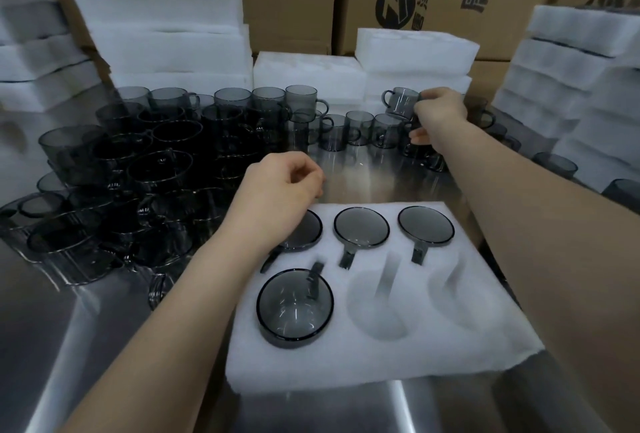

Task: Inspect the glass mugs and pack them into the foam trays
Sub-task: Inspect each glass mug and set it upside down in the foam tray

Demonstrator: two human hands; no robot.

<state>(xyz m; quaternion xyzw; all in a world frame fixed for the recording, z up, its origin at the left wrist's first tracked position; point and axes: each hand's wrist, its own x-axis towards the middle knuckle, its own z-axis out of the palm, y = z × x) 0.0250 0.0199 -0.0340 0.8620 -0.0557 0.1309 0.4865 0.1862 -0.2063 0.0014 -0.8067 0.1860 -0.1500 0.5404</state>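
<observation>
A steel table [363, 176] filled the view, backed by a wall of printed cardboard boxes [287, 0]. White foam stacks stood along its far edge: a tall one at the left [156, 17], a lower one in the middle [415, 48] and another at the right [581, 86]. A dense crowd of smoky grey glass mugs [138, 173] covered the left half of the table, upright and packed rim to rim. A thinner row [356, 128] ran on from it toward the right, in front of the middle stack.

At the near edge lay a foam tray [381, 356] with six round pockets in two rows of three. Four pockets held mugs. All three in the far row were filled [361, 226], the leftmost partly hidden under the left wrist. In the near row only the left pocket was filled [294, 308]. The near middle pocket [377, 301] and near right pocket [457, 297] showed bare foam.

The left hand [277, 190] hung above the tray's far left corner, back upward, with fingers loosely curled and nothing seen in them. The right hand [440, 114] reached to the far right end of the row, its fingers wrapped round one mug [400, 102]. That mug was tilted and raised above its neighbours, handle pointing left.
</observation>
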